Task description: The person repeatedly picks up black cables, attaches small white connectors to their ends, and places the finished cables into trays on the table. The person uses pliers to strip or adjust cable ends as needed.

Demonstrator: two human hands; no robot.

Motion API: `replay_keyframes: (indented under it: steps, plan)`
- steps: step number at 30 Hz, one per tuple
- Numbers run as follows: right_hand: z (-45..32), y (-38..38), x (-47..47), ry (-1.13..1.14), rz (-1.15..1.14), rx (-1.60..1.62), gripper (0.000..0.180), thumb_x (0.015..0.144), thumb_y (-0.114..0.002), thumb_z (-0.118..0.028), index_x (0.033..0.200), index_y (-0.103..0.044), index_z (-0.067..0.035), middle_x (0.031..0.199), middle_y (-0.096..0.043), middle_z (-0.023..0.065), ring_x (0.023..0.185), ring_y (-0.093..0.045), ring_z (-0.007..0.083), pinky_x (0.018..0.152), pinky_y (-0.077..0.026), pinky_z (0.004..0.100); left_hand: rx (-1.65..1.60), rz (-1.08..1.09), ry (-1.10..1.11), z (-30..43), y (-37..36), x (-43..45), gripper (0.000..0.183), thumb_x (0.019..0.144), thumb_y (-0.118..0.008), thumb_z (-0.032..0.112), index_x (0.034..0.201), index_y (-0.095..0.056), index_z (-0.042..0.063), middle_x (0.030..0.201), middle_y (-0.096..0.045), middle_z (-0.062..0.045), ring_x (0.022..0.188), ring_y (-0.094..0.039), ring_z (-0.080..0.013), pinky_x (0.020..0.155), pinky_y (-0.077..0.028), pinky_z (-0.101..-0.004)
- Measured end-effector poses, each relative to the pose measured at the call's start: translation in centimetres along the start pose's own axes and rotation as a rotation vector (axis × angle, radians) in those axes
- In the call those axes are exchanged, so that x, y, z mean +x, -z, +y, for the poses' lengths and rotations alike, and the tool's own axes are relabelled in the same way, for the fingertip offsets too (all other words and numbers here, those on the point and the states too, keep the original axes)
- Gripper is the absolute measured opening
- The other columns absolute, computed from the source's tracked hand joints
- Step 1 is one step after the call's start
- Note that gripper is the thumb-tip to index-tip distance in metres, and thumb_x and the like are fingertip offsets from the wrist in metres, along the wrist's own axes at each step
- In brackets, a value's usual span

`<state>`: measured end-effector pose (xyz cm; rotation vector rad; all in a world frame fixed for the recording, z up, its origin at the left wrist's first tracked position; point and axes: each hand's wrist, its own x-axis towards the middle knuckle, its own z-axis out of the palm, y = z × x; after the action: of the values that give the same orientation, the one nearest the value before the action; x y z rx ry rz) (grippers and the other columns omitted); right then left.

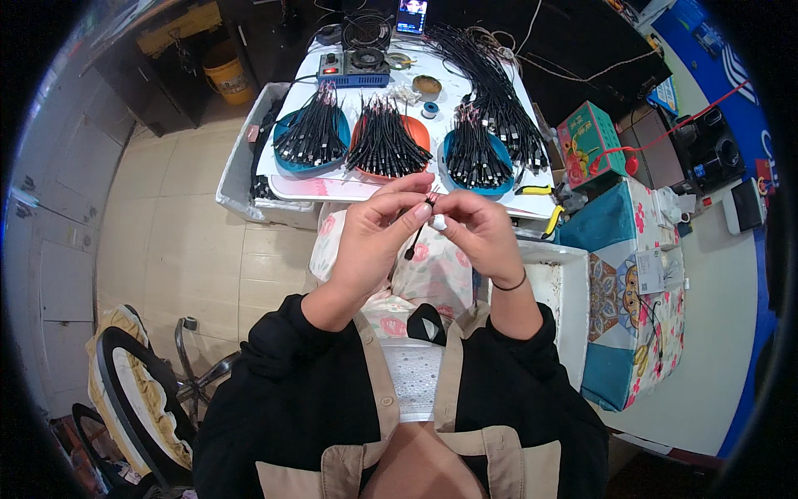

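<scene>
Above my lap, my left hand (377, 234) pinches a short black cable (416, 240) between thumb and fingers. Its black plug (409, 254) hangs below them. Thin reddish wires (432, 196) stick out at the fingertips. My right hand (480, 234) has its thumb and forefinger closed at these wires, and a white wrapping (439, 222) covers the thumb tip. Beyond my hands, bundles of similar black cables lie in a blue tray (282, 134), an orange tray (419, 130) and another blue tray (506, 153).
A soldering pot unit (355, 67) with a lit red switch stands at the table's back, near a fan (368, 31). A solder spool (430, 110) and round tin (427, 86) sit mid-table. Yellow-handled pliers (535, 190) lie at right. Foam boxes (240, 193) flank the table.
</scene>
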<state>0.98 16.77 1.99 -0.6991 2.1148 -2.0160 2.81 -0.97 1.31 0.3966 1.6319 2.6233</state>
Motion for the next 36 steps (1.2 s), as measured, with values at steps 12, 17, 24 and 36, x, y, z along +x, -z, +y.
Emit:
replay_keyframes:
  steps: [12,17,24,36]
  plan:
    - [-0.4,-1.2,-0.1,0.074,0.208,0.114,0.011,0.086,-0.065,-0.001,0.095,-0.061,0.002,0.086,-0.061,0.0019,0.073,-0.057,0.0059,0.065,-0.045,0.0190,-0.183,-0.017,0.151,-0.4,-0.5,-0.6,0.019,0.095,-0.054,0.007,0.106,-0.061,-0.007,0.086,-0.066,-0.011,0.062,-0.049,-0.0074,0.058,-0.040,-0.0200]
    - [0.4,-2.4,0.0,0.060,0.257,0.375,0.012,0.089,-0.063,-0.003,0.099,-0.060,0.002,0.088,-0.064,0.0042,0.076,-0.059,0.0076,0.070,-0.047,0.0198,-0.377,-0.017,0.192,-1.0,-0.4,-0.7,0.018,0.095,-0.053,0.006,0.105,-0.059,-0.007,0.082,-0.065,-0.010,0.057,-0.042,-0.0057,0.054,-0.035,-0.0198]
    - [0.8,-3.2,0.0,-0.015,0.252,0.604,0.011,0.089,-0.063,-0.003,0.098,-0.060,0.002,0.089,-0.064,0.0051,0.078,-0.059,0.0090,0.071,-0.047,0.0202,-0.456,-0.009,0.216,-1.0,-0.2,-0.8,0.017,0.095,-0.053,0.006,0.104,-0.060,-0.006,0.081,-0.064,-0.009,0.057,-0.041,-0.0052,0.054,-0.034,-0.0199]
    - [1.6,-4.0,-0.3,0.028,0.412,0.369,0.016,0.084,-0.064,0.003,0.098,-0.056,0.001,0.088,-0.059,0.0040,0.078,-0.055,0.0104,0.072,-0.046,0.0225,-0.342,0.072,0.111,-1.0,-0.4,-0.9,0.017,0.094,-0.055,0.007,0.104,-0.059,-0.007,0.078,-0.061,-0.006,0.055,-0.038,-0.0042,0.051,-0.032,-0.0185]
